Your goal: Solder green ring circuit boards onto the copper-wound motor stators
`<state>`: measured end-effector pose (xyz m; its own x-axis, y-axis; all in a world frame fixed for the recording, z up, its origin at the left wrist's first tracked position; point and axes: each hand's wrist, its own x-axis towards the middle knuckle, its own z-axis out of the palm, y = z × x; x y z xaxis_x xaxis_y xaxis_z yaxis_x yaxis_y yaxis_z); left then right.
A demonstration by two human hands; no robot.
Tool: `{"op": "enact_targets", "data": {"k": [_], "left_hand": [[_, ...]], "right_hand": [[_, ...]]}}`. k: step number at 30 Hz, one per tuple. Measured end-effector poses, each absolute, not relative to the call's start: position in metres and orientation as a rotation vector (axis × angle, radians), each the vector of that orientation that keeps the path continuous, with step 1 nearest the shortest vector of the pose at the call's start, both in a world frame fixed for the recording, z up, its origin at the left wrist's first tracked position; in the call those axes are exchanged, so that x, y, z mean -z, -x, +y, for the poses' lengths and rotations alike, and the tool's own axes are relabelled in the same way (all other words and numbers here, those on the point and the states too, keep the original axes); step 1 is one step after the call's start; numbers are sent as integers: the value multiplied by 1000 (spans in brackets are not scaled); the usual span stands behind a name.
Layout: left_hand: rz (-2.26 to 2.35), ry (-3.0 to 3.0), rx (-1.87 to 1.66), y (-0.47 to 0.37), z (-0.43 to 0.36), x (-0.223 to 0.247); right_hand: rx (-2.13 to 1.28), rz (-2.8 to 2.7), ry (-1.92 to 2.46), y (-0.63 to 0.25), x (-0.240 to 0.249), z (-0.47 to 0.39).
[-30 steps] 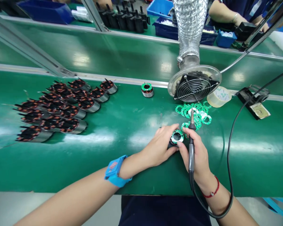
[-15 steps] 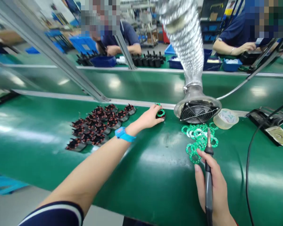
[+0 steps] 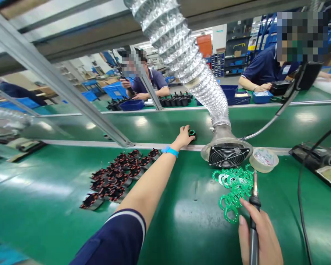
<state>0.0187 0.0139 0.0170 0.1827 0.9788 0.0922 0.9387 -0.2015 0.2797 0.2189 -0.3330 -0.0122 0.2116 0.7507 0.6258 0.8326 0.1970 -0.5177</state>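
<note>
From here, I now have the left hand (image 3: 184, 137) past the glossy green surface's (image 3: 201, 224) rear rim (image 3: 143, 145), grip closed round a dark, round coil-wound core (image 3: 193, 137) topped by a green ring (image 3: 192, 131), apparently beyond reach of the grey-handled soldering iron (image 3: 254, 235) gripped in my right hand (image 3: 267, 233).

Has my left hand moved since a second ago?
Yes: your left hand has moved forward, from well short of the pale rail to reaching over it.
</note>
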Motion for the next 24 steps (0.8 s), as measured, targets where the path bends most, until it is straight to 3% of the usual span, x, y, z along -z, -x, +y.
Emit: {"op": "enact_targets", "data": {"k": [6, 11, 17, 24], "left_hand": [[2341, -2205, -26, 84, -47, -45], [2289, -2305, 277, 113, -87, -37], [2003, -2688, 175, 66, -138, -22], [1307, -2906, -184, 21, -208, -13]], "right_hand": [[5, -1594, 1519, -215, 5, -341], [-41, -1544, 1529, -213, -2, -341], [-59, -1410, 1555, -218, -10, -337], [-446, -1672, 1749, -225, -17, -332]]}}
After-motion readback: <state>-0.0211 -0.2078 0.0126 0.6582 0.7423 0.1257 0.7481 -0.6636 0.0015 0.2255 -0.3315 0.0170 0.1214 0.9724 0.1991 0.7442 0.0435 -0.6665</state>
